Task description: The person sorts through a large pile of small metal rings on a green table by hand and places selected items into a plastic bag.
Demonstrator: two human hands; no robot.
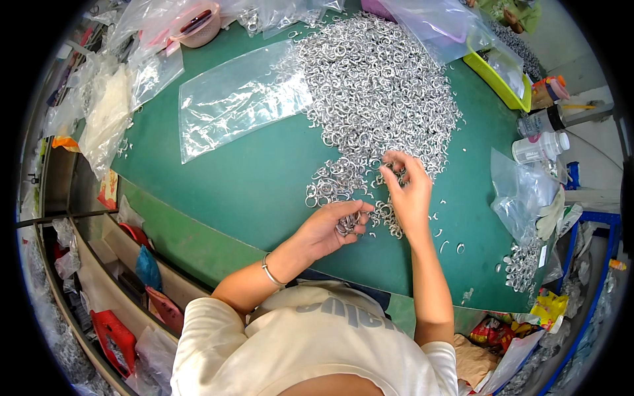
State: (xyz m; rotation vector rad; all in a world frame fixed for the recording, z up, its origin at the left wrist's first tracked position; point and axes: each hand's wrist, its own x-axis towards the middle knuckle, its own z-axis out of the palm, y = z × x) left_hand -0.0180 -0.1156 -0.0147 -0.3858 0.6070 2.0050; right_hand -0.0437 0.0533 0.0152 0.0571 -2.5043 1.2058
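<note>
A large heap of small silver metal rings (380, 86) spreads over the green table (218, 198). Cupped at the heap's near edge, my left hand (323, 231) holds several of these metal rings (348, 223) in its curled fingers. A metal bangle (267, 270) circles that wrist. My right hand (411, 191) reaches over the near side of the heap, thumb and fingertips drawn together in a pinch. What those fingertips hold, if anything, is too small to make out. A smaller cluster of rings (330, 181) lies between the hands and a flat clear plastic bag (241, 99).
A pink basket (198, 30) stands at the far left beside crumpled clear bags (109, 99). On the right are a yellow-green tray (498, 79), a white bottle (541, 146) and a small ring pile (522, 267). Open drawers (132, 264) sit below the left edge.
</note>
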